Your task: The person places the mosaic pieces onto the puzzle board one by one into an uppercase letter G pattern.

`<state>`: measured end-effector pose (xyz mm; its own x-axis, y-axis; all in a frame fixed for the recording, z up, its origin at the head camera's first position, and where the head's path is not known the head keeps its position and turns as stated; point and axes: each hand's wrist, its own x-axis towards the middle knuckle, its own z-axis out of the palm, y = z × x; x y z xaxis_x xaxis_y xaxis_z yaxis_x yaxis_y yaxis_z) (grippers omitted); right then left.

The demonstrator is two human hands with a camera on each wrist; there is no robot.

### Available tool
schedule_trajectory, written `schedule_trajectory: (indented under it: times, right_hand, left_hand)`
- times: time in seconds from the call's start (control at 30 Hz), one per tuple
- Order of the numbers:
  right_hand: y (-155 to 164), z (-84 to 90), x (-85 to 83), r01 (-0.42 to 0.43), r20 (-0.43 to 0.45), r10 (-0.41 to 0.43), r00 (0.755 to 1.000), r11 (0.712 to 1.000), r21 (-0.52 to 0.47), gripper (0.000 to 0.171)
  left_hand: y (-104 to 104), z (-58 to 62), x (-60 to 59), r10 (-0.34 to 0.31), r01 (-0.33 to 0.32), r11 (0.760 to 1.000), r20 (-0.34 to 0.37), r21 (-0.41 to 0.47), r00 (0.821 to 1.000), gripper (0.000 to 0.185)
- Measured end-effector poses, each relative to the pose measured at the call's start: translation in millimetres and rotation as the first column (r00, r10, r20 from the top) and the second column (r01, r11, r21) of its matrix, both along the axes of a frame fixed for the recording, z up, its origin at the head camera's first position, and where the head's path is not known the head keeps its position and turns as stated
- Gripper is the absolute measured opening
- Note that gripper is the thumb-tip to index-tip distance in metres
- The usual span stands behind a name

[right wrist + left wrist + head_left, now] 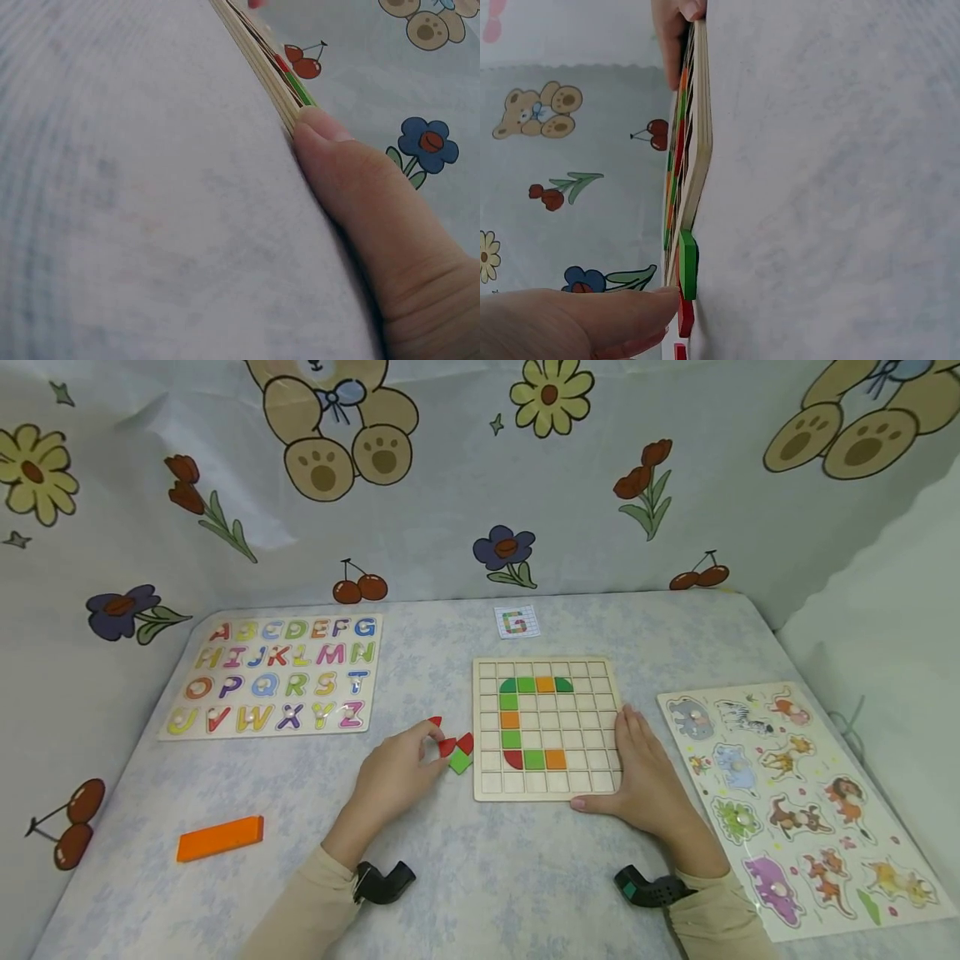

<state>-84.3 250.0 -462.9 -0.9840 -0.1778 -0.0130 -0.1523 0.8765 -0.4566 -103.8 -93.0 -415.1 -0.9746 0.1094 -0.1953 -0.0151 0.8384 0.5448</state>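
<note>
Red wedge tiles (pixel 450 744) and a green square tile (pixel 461 762) lie just left of the wooden grid board (pixel 549 785) on the bench. My left hand (pixel 397 774) pinches one red tile; my right hand (pixel 647 777) lies flat, fingers straight, steadying the board's right edge. I should lift cleanly and keep the board pinned.

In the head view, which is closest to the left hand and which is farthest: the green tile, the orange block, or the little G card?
1. green tile: just right of the left hand, by its fingers.
2. orange block: off to the left, near the table's front.
3. G card: farthest, at the back behind the grid board.
</note>
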Motion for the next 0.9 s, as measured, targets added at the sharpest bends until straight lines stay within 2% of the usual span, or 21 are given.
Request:
schedule_trajectory:
  times: [0.2,0.9]
  right_hand:
    - [1.8,-0.6,-0.7,0.002,0.003,-0.002,1.000,1.000,-0.017,0.151]
    - [1.9,-3.7,-1.3,-0.007,-0.020,0.007,1.000,1.000,-0.009,0.152]
  left_hand:
    - [-2.0,-0.5,1.3,-0.022,0.022,1.000,0.003,0.014,1.000,0.026]
    - [-5.3,-7.9,-1.9,-0.036,0.035,0.999,-0.035,-0.005,0.999,0.027]
